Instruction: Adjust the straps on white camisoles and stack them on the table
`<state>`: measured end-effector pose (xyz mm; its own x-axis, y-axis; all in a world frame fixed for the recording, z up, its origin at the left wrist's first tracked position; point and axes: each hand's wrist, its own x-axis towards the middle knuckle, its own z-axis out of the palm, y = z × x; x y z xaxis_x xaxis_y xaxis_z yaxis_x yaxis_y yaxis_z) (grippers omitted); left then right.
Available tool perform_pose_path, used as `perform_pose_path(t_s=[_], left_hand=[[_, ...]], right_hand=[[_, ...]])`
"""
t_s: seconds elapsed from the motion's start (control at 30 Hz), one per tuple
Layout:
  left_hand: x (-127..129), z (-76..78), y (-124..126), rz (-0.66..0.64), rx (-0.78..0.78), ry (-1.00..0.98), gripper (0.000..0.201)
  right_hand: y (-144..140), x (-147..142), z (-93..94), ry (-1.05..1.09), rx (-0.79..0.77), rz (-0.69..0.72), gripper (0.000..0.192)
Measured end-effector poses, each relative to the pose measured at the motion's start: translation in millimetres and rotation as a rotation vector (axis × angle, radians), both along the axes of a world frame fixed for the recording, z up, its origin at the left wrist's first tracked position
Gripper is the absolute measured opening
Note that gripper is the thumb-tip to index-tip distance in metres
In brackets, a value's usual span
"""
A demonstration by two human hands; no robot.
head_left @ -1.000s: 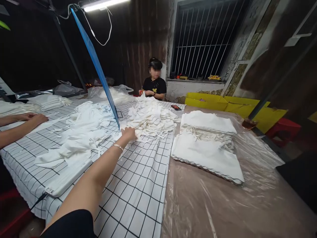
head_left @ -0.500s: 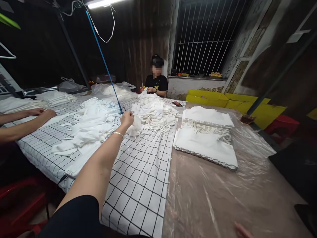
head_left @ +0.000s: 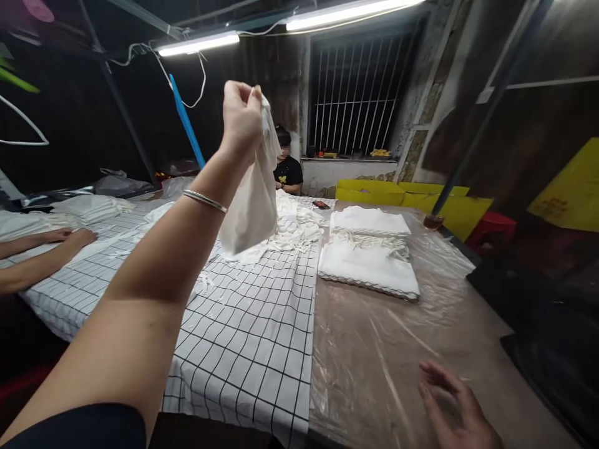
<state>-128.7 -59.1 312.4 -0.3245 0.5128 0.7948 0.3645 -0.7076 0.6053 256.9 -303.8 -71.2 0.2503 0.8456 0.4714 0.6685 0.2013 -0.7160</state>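
My left hand (head_left: 241,115) is raised high above the table, pinching the top of a white cloth piece (head_left: 250,199) that hangs down from it. A thin bracelet sits on that wrist. Below and behind the cloth lies a loose pile of white cloth pieces (head_left: 294,224) on the checked tablecloth (head_left: 243,324). My right hand (head_left: 456,408) hovers open at the lower right over the plastic-covered table (head_left: 374,368), holding nothing.
A neat stack of folded white cloths (head_left: 367,259) lies on the plastic sheet. Another person's hand (head_left: 77,238) rests on the table at left. A person in black (head_left: 287,174) sits at the far end. Yellow bins (head_left: 407,194) stand at the back right.
My left hand gripped a white cloth from the pile and lifted it high. My right hand came into view at the lower right. The camera tilted upward.
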Motion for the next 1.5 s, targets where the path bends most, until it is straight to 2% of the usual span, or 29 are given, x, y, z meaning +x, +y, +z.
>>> perform_pose_path(t_s=[0.1, 0.17, 0.23, 0.3, 0.4, 0.5, 0.57, 0.67, 0.73, 0.8, 0.9, 0.93, 1.0, 1.03, 1.1, 1.17, 1.23, 1.37, 1.43, 1.5], left_hand=[[44.2, 7.4, -44.7, -0.068, 0.000, -0.074, 0.013], [75.6, -4.1, -72.7, -0.223, -0.089, -0.101, 0.016], [105.8, -28.6, -94.6, -0.397, -0.210, -0.143, 0.020], [132.9, -62.4, -108.7, -0.564, -0.361, -0.191, 0.023], [165.0, -116.8, -119.4, -0.756, -0.584, -0.272, 0.019], [184.2, -156.4, -125.2, -0.904, -0.772, -0.334, 0.016], [190.1, -169.6, -127.8, -0.979, -0.854, -0.350, 0.014], [192.1, -176.6, -128.2, -1.036, -0.897, -0.382, 0.011], [191.8, -181.5, -126.2, -1.025, -0.903, -0.432, 0.014], [192.1, -193.8, -125.0, -0.977, -0.906, -0.504, 0.020], [193.4, -231.7, -132.4, -0.859, -0.965, -0.630, 0.030], [193.1, -248.2, -138.3, -0.828, -1.014, -0.661, 0.034], [189.8, -281.9, -154.0, -0.799, -1.159, -0.668, 0.040], [186.4, -297.0, -162.5, -0.815, -1.251, -0.618, 0.042], [176.8, -319.6, -177.3, -0.888, -1.411, -0.368, 0.042], [167.0, -330.2, -185.7, -0.917, -1.409, 0.006, 0.037], [161.9, -330.7, -187.5, -0.851, -1.211, 0.346, 0.027], [176.2, -325.6, -182.6, -0.693, -0.739, 0.761, 0.022], [191.2, -327.1, -180.4, -0.648, -0.601, 0.959, 0.030], [204.7, -328.7, -177.6, -0.618, -0.537, 1.116, 0.032]], right_hand=[[4.7, -17.6, 38.1, 0.128, 0.040, 0.050, 0.041], [5.7, -32.3, 67.1, 0.241, 0.070, 0.143, 0.041], [7.1, -45.6, 91.0, 0.345, 0.043, 0.316, 0.046], [9.9, -55.4, 103.9, 0.441, -0.033, 0.491, 0.057], [13.9, -62.9, 102.4, 0.617, -0.217, 0.622, 0.066], [13.0, -61.6, 92.5, 0.772, -0.367, 0.610, 0.056], [10.6, -54.8, 90.2, 0.858, -0.380, 0.566, 0.048], [9.3, -36.8, 94.5, 0.851, -0.312, 0.512, 0.042], [11.7, -22.2, 98.0, 0.656, -0.221, 0.405, 0.032], [16.0, -8.2, 98.0, 0.334, -0.077, 0.135, 0.021], [21.8, 9.1, 87.6, -0.081, 0.092, -0.323, 0.020], [22.3, 13.7, 81.4, -0.150, 0.088, -0.410, 0.021], [20.1, 21.7, 66.3, -0.211, 0.000, -0.479, 0.021], [17.4, 25.2, 58.3, -0.226, -0.062, -0.487, 0.020], [9.3, 31.4, 43.4, -0.246, -0.171, -0.486, 0.016], [0.1, 36.8, 31.9, -0.242, -0.226, -0.491, 0.011], [-7.5, 40.8, 24.2, -0.211, -0.231, -0.490, 0.012], [-10.4, 42.9, 18.4, -0.057, -0.170, -0.420, 0.014], [-7.0, 41.5, 22.3, 0.136, -0.165, -0.359, 0.013], [-3.7, 40.3, 32.6, 0.402, -0.247, -0.239, 0.012]])
